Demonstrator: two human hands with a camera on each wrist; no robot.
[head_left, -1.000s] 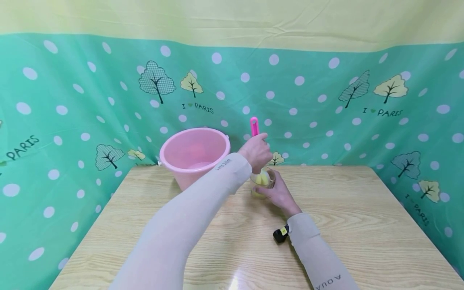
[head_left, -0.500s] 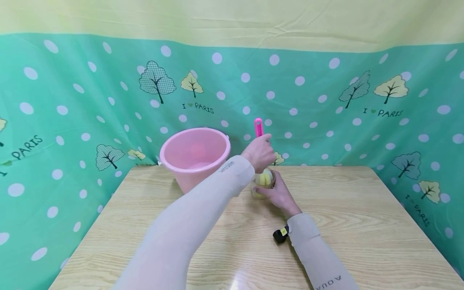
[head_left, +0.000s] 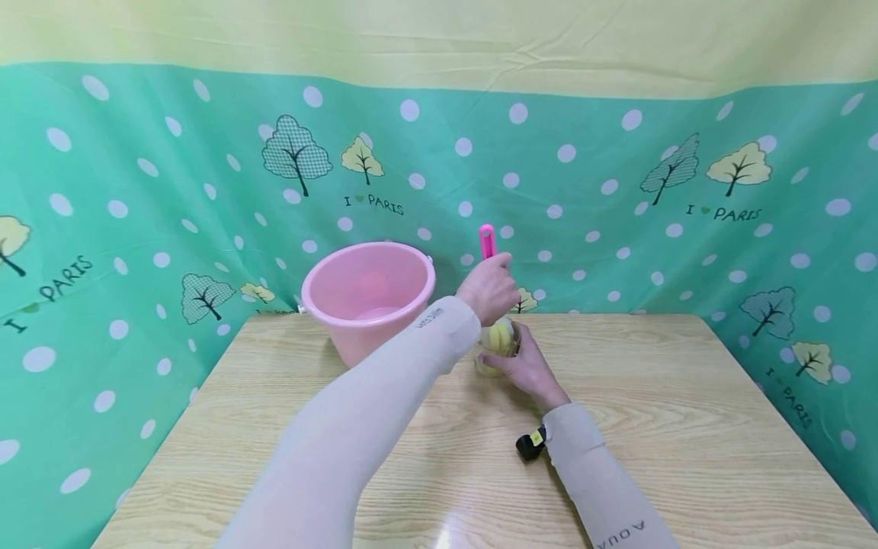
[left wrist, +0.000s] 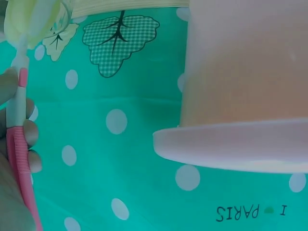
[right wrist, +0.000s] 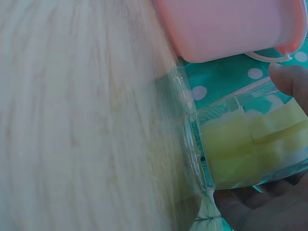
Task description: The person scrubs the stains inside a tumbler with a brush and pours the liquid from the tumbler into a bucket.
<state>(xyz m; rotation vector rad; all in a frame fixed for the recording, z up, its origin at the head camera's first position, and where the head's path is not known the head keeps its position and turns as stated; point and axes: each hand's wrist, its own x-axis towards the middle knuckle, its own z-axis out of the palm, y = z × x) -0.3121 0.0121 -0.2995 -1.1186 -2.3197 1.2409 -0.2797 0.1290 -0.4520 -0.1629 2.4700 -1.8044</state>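
Observation:
My left hand (head_left: 490, 290) grips the pink-and-white handle (left wrist: 17, 139) of a sponge cup brush, whose pink end rises above the fist in the head view. The yellow-and-white sponge head (right wrist: 250, 139) sits inside a clear glass (right wrist: 196, 149), pressed close to its walls. My right hand (head_left: 527, 367) holds that glass upright on the table, thumb on the near side and fingers around the far side. In the left wrist view, the glass is only partly visible at the top left corner.
A pink bucket (head_left: 350, 335) stands at the back of the wooden table (head_left: 658, 427), left of the glass and beneath the left forearm. A green dotted cloth (head_left: 590, 191) hangs behind and along both sides. A black camera (head_left: 530, 446) is strapped to the right wrist.
My left hand and the brush handle have shifted slightly to the right over the glass, with the sponge turning a little inside. My right hand and the glass have stayed in place.

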